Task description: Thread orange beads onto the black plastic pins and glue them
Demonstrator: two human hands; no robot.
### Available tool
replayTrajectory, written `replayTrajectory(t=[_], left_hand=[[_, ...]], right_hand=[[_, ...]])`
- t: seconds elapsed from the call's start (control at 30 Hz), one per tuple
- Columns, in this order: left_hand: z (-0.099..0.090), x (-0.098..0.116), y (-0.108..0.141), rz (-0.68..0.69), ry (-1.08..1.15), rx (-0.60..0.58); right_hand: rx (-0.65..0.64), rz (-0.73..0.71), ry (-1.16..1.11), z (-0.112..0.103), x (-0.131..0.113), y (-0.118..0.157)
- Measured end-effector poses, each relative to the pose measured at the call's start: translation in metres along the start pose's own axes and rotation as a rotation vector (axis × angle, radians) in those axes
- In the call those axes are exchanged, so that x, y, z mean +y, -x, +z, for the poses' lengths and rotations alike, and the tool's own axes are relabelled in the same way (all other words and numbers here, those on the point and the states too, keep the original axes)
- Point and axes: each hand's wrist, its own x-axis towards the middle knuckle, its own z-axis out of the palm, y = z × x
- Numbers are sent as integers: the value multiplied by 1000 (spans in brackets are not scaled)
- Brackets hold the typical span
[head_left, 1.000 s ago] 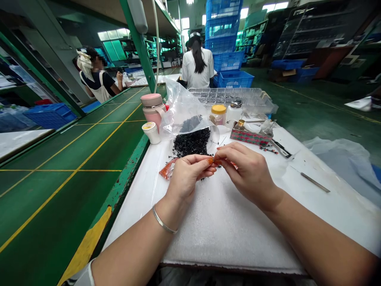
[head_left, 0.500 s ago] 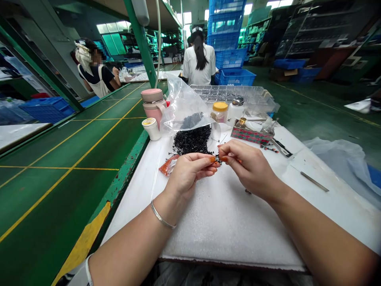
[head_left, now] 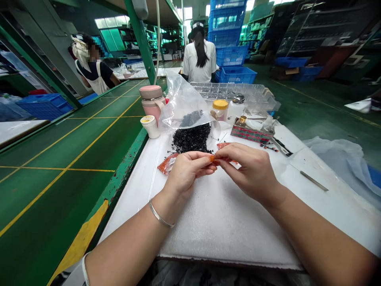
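At the middle of the frame the left hand [head_left: 187,171] and right hand [head_left: 253,169] meet at the fingertips, each with thumb and forefinger pinched together; whatever lies between them is too small and hidden to make out. Just beyond, in the upper middle, is a heap of black stemmed pieces [head_left: 192,139], spilling from the mouth of a clear plastic bag [head_left: 184,95]. Each piece looks very light, thin and fairly stiff, apt to snag on its neighbours, so a fingertip pinch on one stem should serve better than a grab; a hard bend might snap it. An orange-filled packet [head_left: 166,164] lies just beside the left hand, its film probably slack and slippery, best taken by a corner; another orange patch [head_left: 223,145] shows behind the right fingers. Farther out, a patterned box [head_left: 253,133] and a yellow-lidded jar [head_left: 220,110] stand right of the heap, a pink mug [head_left: 152,105] left of it, and a slim metal tool [head_left: 314,180] lies at the right of the frame on the white table [head_left: 226,230].
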Motion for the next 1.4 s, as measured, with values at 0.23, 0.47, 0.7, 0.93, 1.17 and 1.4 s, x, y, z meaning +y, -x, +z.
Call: replayTrajectory(t=[0.23, 0.47, 0.7, 0.93, 1.17, 1.4], left_hand=[[0, 0, 0, -3, -9, -86], [-2, 1, 1, -8, -110, -77], [-2, -2, 1, 66, -175, -31], [0, -4, 0, 114, -127, -90], [-2, -4, -1, 80, -105, -90], [-1, -4, -2, 38, -75, -121]], right_hand=[[22, 29, 36, 0, -1, 0], [2, 266, -189, 4, 1, 0], [2, 449, -441, 7, -1, 0], [-47, 499, -569, 6, -3, -1], [-77, 722, -915, 7, -5, -4], [-35, 838, -1025, 12, 0, -2]])
